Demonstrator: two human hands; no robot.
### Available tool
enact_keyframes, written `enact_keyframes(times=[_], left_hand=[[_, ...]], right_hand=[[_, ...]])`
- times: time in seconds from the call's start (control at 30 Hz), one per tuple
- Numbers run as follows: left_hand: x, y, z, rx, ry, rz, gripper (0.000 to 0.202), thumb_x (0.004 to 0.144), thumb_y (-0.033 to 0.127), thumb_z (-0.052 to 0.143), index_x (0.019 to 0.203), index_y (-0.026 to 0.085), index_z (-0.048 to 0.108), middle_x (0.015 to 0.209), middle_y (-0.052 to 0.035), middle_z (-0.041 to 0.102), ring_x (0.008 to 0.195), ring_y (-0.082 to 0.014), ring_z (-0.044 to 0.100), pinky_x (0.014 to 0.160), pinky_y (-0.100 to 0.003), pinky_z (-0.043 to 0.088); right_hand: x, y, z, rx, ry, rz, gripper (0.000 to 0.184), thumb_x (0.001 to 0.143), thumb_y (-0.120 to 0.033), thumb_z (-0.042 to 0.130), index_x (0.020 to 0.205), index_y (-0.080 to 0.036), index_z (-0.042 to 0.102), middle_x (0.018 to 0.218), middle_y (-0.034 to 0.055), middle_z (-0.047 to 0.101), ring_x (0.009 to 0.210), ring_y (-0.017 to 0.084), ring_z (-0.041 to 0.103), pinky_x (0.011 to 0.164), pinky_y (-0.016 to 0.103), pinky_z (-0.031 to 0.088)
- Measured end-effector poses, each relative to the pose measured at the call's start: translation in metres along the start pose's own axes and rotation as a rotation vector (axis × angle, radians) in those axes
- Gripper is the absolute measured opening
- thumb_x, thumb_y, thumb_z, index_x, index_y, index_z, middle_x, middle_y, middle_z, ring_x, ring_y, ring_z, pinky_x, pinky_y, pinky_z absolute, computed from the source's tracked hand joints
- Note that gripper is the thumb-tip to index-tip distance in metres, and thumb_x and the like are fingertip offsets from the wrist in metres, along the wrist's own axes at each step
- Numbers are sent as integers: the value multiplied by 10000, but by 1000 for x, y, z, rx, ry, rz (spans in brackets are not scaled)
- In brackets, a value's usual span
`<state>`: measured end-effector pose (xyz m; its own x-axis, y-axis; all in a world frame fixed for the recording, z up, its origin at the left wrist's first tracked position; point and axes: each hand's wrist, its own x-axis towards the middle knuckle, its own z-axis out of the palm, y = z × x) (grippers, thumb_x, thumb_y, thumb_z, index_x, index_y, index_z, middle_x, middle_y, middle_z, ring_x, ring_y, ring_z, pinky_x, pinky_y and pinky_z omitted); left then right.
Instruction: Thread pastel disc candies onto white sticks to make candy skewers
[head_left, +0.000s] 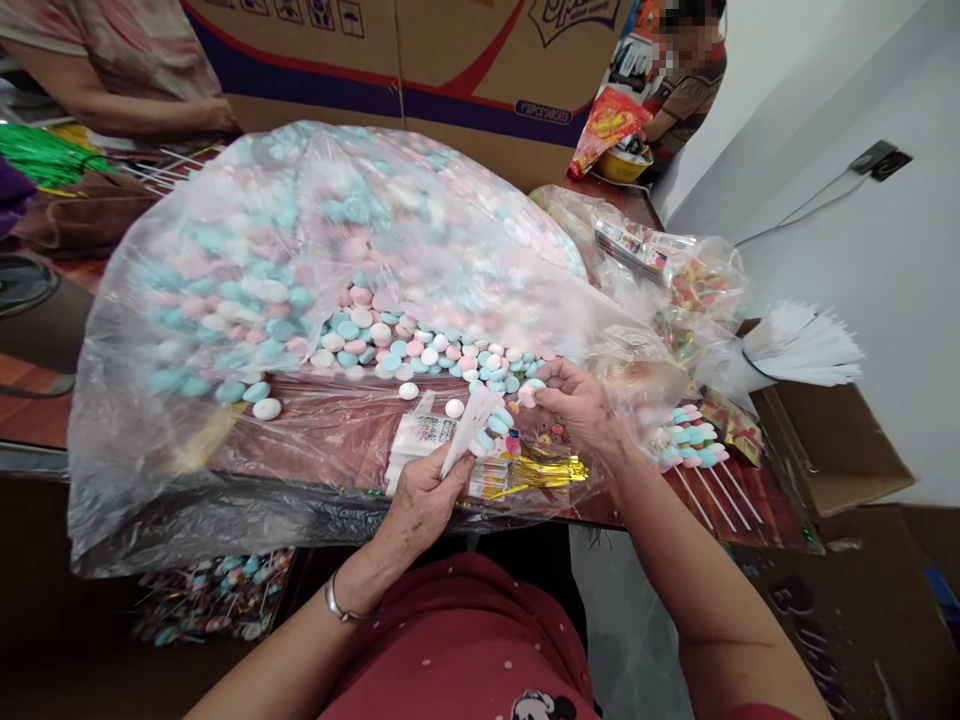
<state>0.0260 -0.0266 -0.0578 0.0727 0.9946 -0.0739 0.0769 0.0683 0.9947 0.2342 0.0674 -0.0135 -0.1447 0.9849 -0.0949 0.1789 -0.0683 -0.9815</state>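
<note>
My left hand point(424, 500) is closed round several white sticks point(466, 432), which tilt up and to the right. Blue and whitish round candies point(495, 428) show close beside their upper ends; whether they are fixed on is hard to tell. With thumb and fingertips, my right hand point(581, 400) pinches a pink candy point(529, 394) just right of the sticks. Behind both hands, a big clear plastic bag point(112, 450) lies open towards me, full of pink, blue and white candies point(360, 335). Under my left hand are white printed packets point(420, 445) and gold twist ties point(551, 470).
Finished-looking candy skewers point(690, 440) lie at the right, near a bundle of white sticks point(806, 345) and an open carton point(840, 440). A large cardboard box point(420, 80) stands behind the bag. Other people are at the upper left point(142, 70) and upper right point(690, 90).
</note>
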Motion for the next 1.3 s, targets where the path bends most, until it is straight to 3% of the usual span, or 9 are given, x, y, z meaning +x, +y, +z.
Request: enact_keyframes(times=[0.1, 0.27, 0.57, 1.03, 1.3], left_hand=[[1, 0, 1, 25, -14, 8, 319, 868, 382, 545, 629, 173, 579, 517, 44, 436, 506, -104, 371, 495, -227, 310], [2, -1, 1, 32, -20, 3, 337, 864, 396, 536, 615, 171, 564, 540, 35, 471, 525, -107, 400, 512, -228, 322], [2, 3, 2, 23, -32, 0, 337, 862, 400, 521, 605, 183, 539, 520, 44, 446, 498, -101, 359, 489, -229, 301], [3, 2, 3, 76, 8, -37, 342, 846, 435, 504, 607, 192, 523, 515, 40, 463, 508, -114, 400, 510, -236, 327], [1, -4, 5, 88, 28, -12, 341, 873, 432, 503, 640, 186, 552, 519, 48, 453, 505, -109, 388, 505, -231, 323]], right_hand=[[-2, -3, 0, 237, -43, 91, 307, 636, -329, 770, 826, -202, 565, 629, -57, 634, 425, 69, 487, 404, 193, 358], [-3, -4, 4, 321, -16, 87, 318, 607, -311, 807, 816, -203, 593, 607, -58, 645, 437, 76, 527, 399, 188, 426], [-2, -6, 9, 311, 30, 26, 315, 597, -317, 839, 799, -198, 629, 708, -30, 704, 622, 113, 651, 578, 240, 562], [-11, -3, 17, 139, 17, -125, 249, 669, -363, 810, 804, -211, 666, 718, -19, 720, 642, 131, 673, 602, 270, 586], [-19, 8, 15, 91, -52, -125, 271, 732, -418, 793, 899, -221, 710, 719, -34, 701, 633, 121, 664, 620, 261, 572]])
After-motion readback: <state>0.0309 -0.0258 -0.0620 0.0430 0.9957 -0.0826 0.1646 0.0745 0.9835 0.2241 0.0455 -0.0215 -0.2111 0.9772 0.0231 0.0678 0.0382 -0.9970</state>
